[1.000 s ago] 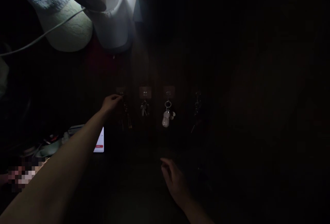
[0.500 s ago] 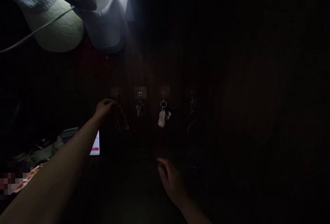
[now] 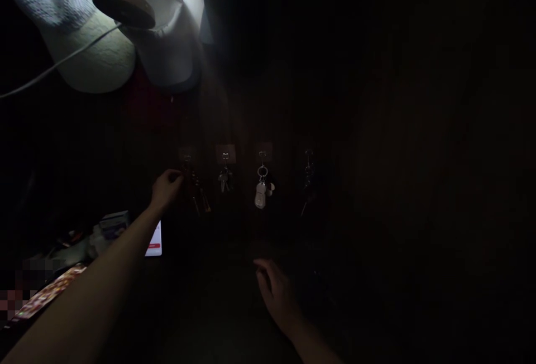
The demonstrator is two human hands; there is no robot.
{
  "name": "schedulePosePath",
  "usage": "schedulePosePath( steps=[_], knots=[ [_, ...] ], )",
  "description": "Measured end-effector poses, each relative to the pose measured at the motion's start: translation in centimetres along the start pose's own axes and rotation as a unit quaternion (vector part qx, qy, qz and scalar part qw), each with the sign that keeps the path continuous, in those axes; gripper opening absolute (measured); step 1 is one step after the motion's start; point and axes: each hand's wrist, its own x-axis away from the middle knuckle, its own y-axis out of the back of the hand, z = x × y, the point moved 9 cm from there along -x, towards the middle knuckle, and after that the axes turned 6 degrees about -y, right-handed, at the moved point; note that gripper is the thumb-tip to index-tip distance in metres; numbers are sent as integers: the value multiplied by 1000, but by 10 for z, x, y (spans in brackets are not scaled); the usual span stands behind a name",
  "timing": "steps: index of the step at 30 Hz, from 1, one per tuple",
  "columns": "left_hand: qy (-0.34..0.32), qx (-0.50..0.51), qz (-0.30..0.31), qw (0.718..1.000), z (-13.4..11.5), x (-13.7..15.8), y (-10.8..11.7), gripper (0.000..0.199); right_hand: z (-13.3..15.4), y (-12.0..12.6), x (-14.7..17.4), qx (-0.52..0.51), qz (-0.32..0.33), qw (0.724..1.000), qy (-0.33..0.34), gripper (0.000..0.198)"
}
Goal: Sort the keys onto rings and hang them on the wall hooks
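In dim light, my left hand (image 3: 166, 188) reaches up to the leftmost bunch of keys (image 3: 202, 194), which hangs by a wall hook (image 3: 187, 157). Its fingers are bent and pinched together at the bunch's left edge; darkness hides what lies between them. Lower down, my right hand (image 3: 276, 291) floats with nothing in it, thumb and forefinger apart. To the right hang a small bunch of keys (image 3: 224, 180), a key ring with a pale fob (image 3: 260, 195), and a dark bunch of keys (image 3: 309, 177), each from its own hook.
Light-coloured caps (image 3: 96, 62) hang at the upper left, with a round lamp-like disc (image 3: 121, 4) and a white cable (image 3: 62, 61) before them. A lit phone screen (image 3: 154, 239) and jumbled items (image 3: 113, 224) lie at the lower left, partly behind my forearm.
My left hand has drawn slightly down and left from the hook. The view has shifted a little, while my right hand stays about where it was.
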Motion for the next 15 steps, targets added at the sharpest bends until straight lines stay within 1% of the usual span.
schedulePosePath(
  steps=[3, 5, 8, 10, 12, 15],
  knots=[
    [1, -6, -46, 999, -5, 3, 10, 30, -2, -1, 1, 1, 6, 1000, -2, 25],
    [-19, -1, -54, 998, -11, 4, 10, 31, -3, -1, 1, 3, 5, 1000, -2, 25],
    [-81, 2, -40, 996, -24, 4, 3, 33, -3, -2, 1, 8, 5, 1000, -4, 24],
    [-106, -14, -31, 994, -29, 4, -3, 33, -3, -2, 0, 10, 7, 1000, -4, 24],
    [-108, -42, -23, 993, -30, 3, -7, 32, -3, -2, 0, 9, 4, 1000, -1, 24],
    [-93, -70, -19, 993, -30, 2, -9, 31, -4, -2, 0, 7, -3, 1000, 6, 25]
  ],
)
